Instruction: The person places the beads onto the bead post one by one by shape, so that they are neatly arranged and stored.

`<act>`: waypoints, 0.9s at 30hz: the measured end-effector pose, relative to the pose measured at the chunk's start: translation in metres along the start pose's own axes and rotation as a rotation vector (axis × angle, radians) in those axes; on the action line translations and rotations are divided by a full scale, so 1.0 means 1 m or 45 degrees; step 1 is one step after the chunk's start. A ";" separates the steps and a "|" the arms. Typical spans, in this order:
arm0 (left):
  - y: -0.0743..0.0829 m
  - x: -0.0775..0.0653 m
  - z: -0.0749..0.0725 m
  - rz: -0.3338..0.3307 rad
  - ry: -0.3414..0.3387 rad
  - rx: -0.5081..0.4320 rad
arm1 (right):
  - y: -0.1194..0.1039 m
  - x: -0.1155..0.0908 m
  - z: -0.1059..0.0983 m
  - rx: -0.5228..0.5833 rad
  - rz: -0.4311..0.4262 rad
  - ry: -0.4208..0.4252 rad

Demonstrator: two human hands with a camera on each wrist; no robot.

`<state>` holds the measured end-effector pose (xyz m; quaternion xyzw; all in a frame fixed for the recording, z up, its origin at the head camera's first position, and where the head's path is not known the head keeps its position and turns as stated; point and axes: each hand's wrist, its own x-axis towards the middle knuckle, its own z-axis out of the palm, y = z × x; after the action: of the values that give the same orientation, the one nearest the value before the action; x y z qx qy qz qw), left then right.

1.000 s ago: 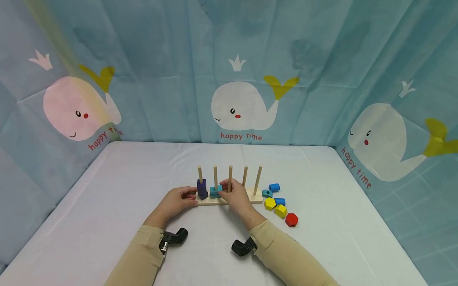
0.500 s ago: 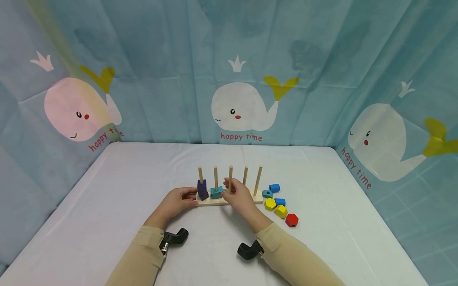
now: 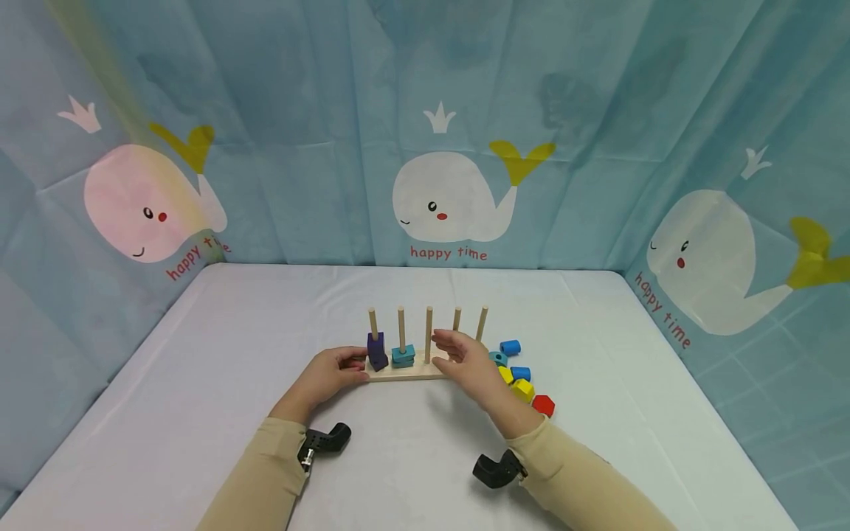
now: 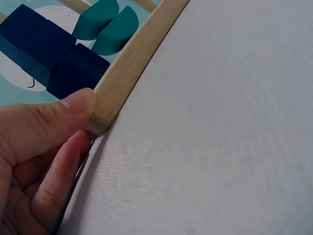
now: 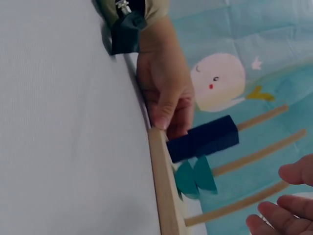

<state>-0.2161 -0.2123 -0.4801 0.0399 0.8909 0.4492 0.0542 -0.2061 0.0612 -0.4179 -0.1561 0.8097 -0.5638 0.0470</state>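
A wooden peg stacker has a long pale base [image 3: 405, 374] and several upright pegs. My left hand [image 3: 328, 372] grips the left end of the base, thumb on the near edge and fingers at the end, as the left wrist view shows. Beside that hand, three dark purple blocks [image 4: 46, 44] are stacked on the leftmost peg. Two teal half-round blocks [image 3: 402, 357] sit on the second peg. My right hand [image 3: 473, 369] hovers in front of the right-hand pegs, fingers loosely spread and holding nothing. It hides the base's right end.
Right of the stacker lie loose blocks: a teal half-round block [image 3: 498, 358], two blue cylinders [image 3: 510, 347], two yellow hexagonal blocks [image 3: 522, 390] and a red hexagonal block [image 3: 543, 405]. My right hand partly covers some of them. A whale-print curtain [image 3: 299, 199] borders the white table [image 3: 199, 413].
My right hand has left the teal blocks on the second peg and moved right, past the middle peg. My left hand stays at the base's end.
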 end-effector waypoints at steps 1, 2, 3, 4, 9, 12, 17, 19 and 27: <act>0.000 0.000 0.000 0.003 0.001 0.000 | 0.000 -0.001 -0.004 -0.006 -0.003 0.004; 0.000 0.000 0.000 0.000 0.002 -0.002 | -0.001 -0.002 -0.008 0.000 0.002 0.006; 0.000 0.000 0.000 0.007 0.001 -0.001 | -0.001 -0.003 -0.012 -0.005 0.006 0.010; 0.000 0.000 0.001 0.004 0.000 -0.004 | -0.001 -0.003 -0.017 -0.011 0.010 0.016; -0.002 0.001 0.001 0.015 0.000 0.003 | 0.001 -0.005 -0.041 -0.070 0.051 0.052; -0.003 0.001 0.001 0.019 0.004 0.000 | 0.007 -0.005 -0.055 -0.119 0.079 0.076; -0.001 0.001 0.000 0.018 0.007 0.016 | 0.019 -0.003 -0.072 -0.217 0.134 0.112; -0.001 0.001 0.000 0.014 0.008 0.026 | 0.023 -0.001 -0.076 -0.247 0.170 0.125; 0.000 0.000 0.001 0.016 0.005 0.011 | 0.040 0.008 -0.086 -0.448 0.301 0.104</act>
<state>-0.2160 -0.2117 -0.4807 0.0449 0.8926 0.4458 0.0494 -0.2431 0.1486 -0.4238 -0.0429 0.9096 -0.4100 0.0521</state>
